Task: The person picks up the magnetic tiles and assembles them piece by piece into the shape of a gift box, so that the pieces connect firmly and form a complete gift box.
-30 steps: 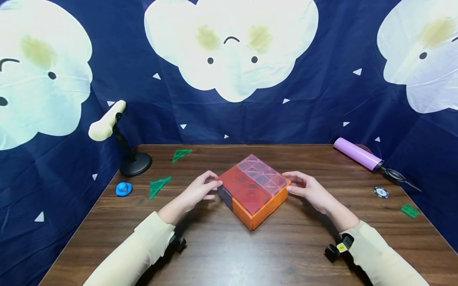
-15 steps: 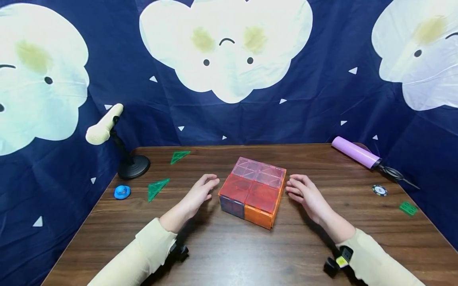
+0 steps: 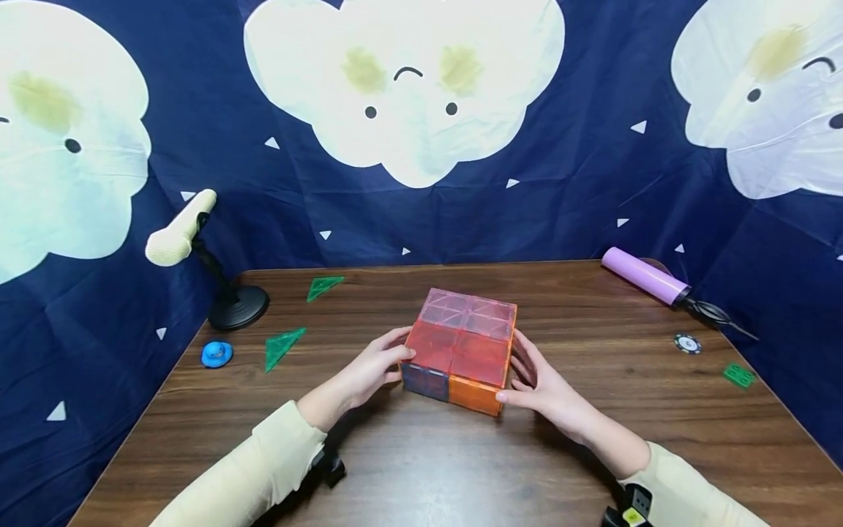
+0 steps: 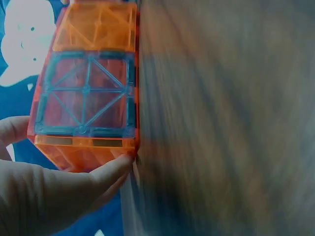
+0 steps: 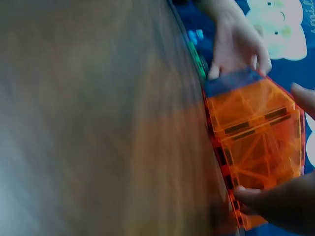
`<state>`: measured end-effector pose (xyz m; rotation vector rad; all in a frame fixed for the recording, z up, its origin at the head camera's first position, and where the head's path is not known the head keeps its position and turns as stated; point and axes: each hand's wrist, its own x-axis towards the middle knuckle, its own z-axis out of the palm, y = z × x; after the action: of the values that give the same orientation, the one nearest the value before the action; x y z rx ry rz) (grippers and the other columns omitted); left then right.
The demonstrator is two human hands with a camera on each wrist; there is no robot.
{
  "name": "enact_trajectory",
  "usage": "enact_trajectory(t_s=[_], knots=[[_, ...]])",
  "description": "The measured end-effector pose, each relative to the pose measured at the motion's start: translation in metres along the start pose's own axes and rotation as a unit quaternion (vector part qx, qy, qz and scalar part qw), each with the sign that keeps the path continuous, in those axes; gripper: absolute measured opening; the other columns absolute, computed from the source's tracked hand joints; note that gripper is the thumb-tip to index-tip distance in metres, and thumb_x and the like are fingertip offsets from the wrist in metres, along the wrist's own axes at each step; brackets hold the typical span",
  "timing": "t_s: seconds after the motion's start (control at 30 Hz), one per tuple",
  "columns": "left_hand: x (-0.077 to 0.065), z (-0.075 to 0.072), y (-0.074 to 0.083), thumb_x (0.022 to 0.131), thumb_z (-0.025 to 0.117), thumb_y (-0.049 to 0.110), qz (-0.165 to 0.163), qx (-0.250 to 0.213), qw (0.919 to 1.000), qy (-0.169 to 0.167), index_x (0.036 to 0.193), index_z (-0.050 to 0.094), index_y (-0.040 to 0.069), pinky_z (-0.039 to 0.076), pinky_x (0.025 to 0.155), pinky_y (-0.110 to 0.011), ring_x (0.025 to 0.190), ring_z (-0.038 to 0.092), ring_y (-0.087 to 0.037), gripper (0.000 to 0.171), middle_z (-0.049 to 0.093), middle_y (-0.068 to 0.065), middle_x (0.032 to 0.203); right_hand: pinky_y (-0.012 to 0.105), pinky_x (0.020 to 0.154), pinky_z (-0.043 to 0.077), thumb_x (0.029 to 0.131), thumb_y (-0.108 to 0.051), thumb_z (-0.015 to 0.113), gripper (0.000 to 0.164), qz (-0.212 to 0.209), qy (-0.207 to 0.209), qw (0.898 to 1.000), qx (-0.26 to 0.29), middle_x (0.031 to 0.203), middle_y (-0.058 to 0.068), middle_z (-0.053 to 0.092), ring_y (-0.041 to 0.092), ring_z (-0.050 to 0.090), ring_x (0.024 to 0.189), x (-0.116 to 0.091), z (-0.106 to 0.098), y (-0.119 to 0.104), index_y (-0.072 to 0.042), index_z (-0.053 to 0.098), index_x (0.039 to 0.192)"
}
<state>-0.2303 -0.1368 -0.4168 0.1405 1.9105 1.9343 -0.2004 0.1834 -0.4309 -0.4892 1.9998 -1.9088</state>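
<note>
A flat square box of translucent magnetic tiles [image 3: 454,348] sits on the table, with red and pink tiles on top and orange and dark blue ones along its front. At its left side, my left hand [image 3: 365,372] grips the edge, thumb near the front-left corner. My right hand [image 3: 553,395] holds the right side, thumb at the front-right corner and fingers further back. Seen from the left wrist, a blue-framed tile [image 4: 86,93] stands beside an orange one [image 4: 98,27]. The right wrist view has orange tiles [image 5: 261,142] between thumb and fingers.
Two green triangle tiles [image 3: 283,348] lie to the left, near a small blue hat-shaped piece [image 3: 216,354] and a microphone on a black stand [image 3: 238,307]. Rightward are a purple hand pump [image 3: 642,276], a poker chip [image 3: 688,344] and a green brick [image 3: 739,375].
The tile box has turned, so its blue-and-orange side faces more to the front. Both hands came off it half a second ago and now hold it again, the right hand nearer the front.
</note>
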Motion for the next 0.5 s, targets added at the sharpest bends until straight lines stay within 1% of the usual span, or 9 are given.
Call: enact_trajectory(t_s=[0.07, 0.2, 0.27, 0.3, 0.4, 0.5], knots=[[-0.005, 0.005, -0.002, 0.096, 0.059, 0.013, 0.000, -0.008, 1.0000, 0.002, 0.155, 0.034, 0.003, 0.050, 0.095, -0.041, 0.114, 0.057, -0.022, 0.065, 0.048, -0.022, 0.144, 0.050, 0.115, 0.027, 0.090, -0.010, 0.079, 0.110, -0.003, -0.025, 1.000, -0.004, 0.169, 0.021, -0.001, 0.044, 0.006, 0.152, 0.004, -0.007, 0.002, -0.009, -0.002, 0.164], [-0.015, 0.014, -0.005, 0.096, 0.060, 0.013, 0.001, -0.013, 0.9999, 0.006, 0.152, 0.032, 0.000, 0.050, 0.097, -0.046, 0.117, 0.056, -0.024, 0.064, 0.044, -0.025, 0.145, 0.031, 0.110, 0.037, 0.090, -0.007, 0.078, 0.110, -0.003, -0.066, 0.998, 0.005, 0.169, 0.020, -0.003, 0.043, 0.005, 0.153, 0.011, -0.022, 0.003, -0.012, -0.003, 0.164], [-0.019, 0.017, -0.006, 0.096, 0.061, 0.013, 0.003, -0.015, 0.9999, 0.008, 0.152, 0.032, 0.000, 0.049, 0.098, -0.048, 0.118, 0.055, -0.025, 0.064, 0.043, -0.025, 0.145, 0.025, 0.107, 0.039, 0.090, -0.006, 0.077, 0.109, -0.002, -0.085, 0.996, 0.014, 0.169, 0.018, -0.004, 0.042, 0.005, 0.153, 0.013, -0.027, 0.003, -0.013, -0.003, 0.165], [-0.020, 0.018, -0.006, 0.097, 0.061, 0.013, 0.003, -0.018, 0.9998, 0.009, 0.151, 0.032, 0.000, 0.049, 0.099, -0.049, 0.118, 0.055, -0.025, 0.063, 0.043, -0.025, 0.144, 0.024, 0.106, 0.040, 0.090, -0.005, 0.077, 0.110, -0.002, -0.092, 0.996, 0.018, 0.169, 0.018, -0.004, 0.042, 0.005, 0.153, 0.014, -0.030, 0.003, -0.013, -0.003, 0.165], [-0.022, 0.017, -0.006, 0.099, 0.057, 0.014, 0.003, -0.023, 0.9997, 0.011, 0.152, 0.030, -0.003, 0.048, 0.100, -0.049, 0.122, 0.053, -0.029, 0.062, 0.043, -0.026, 0.144, 0.025, 0.105, 0.041, 0.090, -0.004, 0.076, 0.110, -0.003, -0.105, 0.994, 0.029, 0.170, 0.016, -0.005, 0.041, 0.006, 0.153, 0.016, -0.034, 0.004, -0.014, -0.004, 0.165], [-0.025, 0.007, -0.005, 0.102, 0.050, 0.012, 0.003, -0.019, 0.9995, 0.026, 0.152, 0.025, -0.009, 0.046, 0.104, -0.051, 0.130, 0.048, -0.039, 0.059, 0.040, -0.032, 0.146, 0.027, 0.105, 0.043, 0.090, -0.003, 0.076, 0.109, -0.004, -0.108, 0.994, 0.033, 0.170, 0.015, -0.005, 0.041, 0.007, 0.152, 0.018, -0.036, 0.004, -0.014, -0.003, 0.165]])
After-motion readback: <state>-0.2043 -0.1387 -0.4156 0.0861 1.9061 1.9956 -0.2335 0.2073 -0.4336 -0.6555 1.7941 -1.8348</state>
